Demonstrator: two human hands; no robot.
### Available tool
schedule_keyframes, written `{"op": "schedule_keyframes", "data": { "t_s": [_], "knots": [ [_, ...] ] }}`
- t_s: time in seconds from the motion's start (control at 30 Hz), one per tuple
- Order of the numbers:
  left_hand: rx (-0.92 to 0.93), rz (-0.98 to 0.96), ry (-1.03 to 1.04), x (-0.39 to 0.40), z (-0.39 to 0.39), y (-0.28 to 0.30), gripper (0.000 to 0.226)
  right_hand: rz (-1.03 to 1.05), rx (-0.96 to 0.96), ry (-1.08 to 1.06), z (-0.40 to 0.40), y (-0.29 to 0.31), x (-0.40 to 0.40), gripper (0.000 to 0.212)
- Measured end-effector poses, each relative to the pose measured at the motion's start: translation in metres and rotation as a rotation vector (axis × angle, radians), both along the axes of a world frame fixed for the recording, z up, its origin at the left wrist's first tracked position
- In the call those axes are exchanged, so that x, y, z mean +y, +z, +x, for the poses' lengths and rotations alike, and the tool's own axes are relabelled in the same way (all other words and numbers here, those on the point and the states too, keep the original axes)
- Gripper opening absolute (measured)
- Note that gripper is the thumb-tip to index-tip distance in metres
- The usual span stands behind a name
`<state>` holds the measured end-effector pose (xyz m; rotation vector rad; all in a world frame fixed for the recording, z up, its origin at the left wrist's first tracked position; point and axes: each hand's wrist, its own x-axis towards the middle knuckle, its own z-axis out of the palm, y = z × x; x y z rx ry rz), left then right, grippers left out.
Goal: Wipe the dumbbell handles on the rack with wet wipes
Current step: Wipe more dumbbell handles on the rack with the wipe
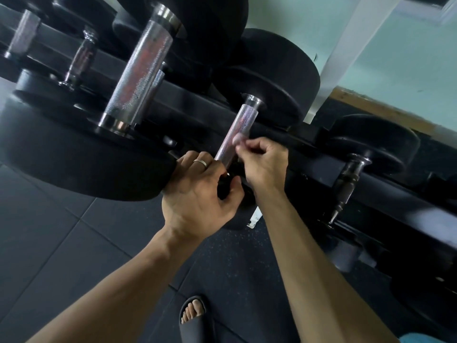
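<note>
While both forearms reach up from the bottom of the frame, the two hands meet at centre over a knurled dumbbell handle (233, 134) that runs diagonally between black weight heads on the rack (309, 167). The right hand (262, 162), just right of centre, has its fingers curled and pinches a small pale wad, apparently a wet wipe (238, 139), against the handle's lower half. The left hand (197, 194), slightly lower and to the left, wears a ring (200, 163); its fingers curl around the dark near end of the same dumbbell, though what exactly they grip is partly hidden. A larger knurled handle (141, 68) stands at upper left, and a slimmer dark handle (348, 179) sits at right. A foot in a dark slide sandal (193, 320) rests on the dark floor mat (61, 243) at bottom centre.
</note>
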<state>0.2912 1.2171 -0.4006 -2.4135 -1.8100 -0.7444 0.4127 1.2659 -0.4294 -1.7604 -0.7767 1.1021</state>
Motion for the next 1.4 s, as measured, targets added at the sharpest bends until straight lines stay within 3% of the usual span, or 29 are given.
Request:
{"op": "schedule_keyframes", "data": {
  "t_s": [0.07, 0.2, 0.33, 0.5, 0.7, 0.9, 1.07, 1.23, 1.4],
  "knots": [
    [0.009, -0.002, 0.003, 0.000, 0.000, 0.000, 0.031, -0.040, 0.016, 0.065, 0.004, 0.000, -0.003, 0.007],
    [-0.001, -0.005, 0.003, 0.001, 0.000, -0.001, 0.031, 0.022, 0.034, -0.024, 0.014, 0.009, 0.020, 0.023],
    [-0.006, 0.005, -0.009, 0.000, 0.000, -0.001, 0.031, 0.050, 0.073, -0.155, 0.011, 0.009, 0.033, 0.016],
    [-0.010, 0.003, 0.004, -0.001, 0.000, -0.001, 0.031, -0.074, 0.117, 0.030, 0.008, 0.003, 0.009, 0.021],
    [-0.009, 0.007, -0.003, 0.000, 0.000, -0.001, 0.030, 0.023, 0.240, -0.215, 0.010, 0.014, 0.031, 0.023],
    [0.008, 0.011, -0.012, 0.000, 0.000, 0.000, 0.029, -0.202, 0.106, 0.253, 0.009, -0.004, -0.011, 0.023],
    [0.010, 0.025, -0.010, 0.000, 0.000, -0.001, 0.033, -0.105, 0.266, 0.060, 0.020, -0.003, 0.005, 0.019],
    [0.012, 0.038, -0.028, 0.001, 0.000, 0.000, 0.030, -0.139, 0.122, 0.391, 0.019, -0.014, -0.015, 0.017],
    [0.008, 0.025, -0.023, 0.001, 0.000, 0.000, 0.031, -0.066, 0.494, 0.084, 0.019, -0.014, -0.006, 0.015]
  ]
}}
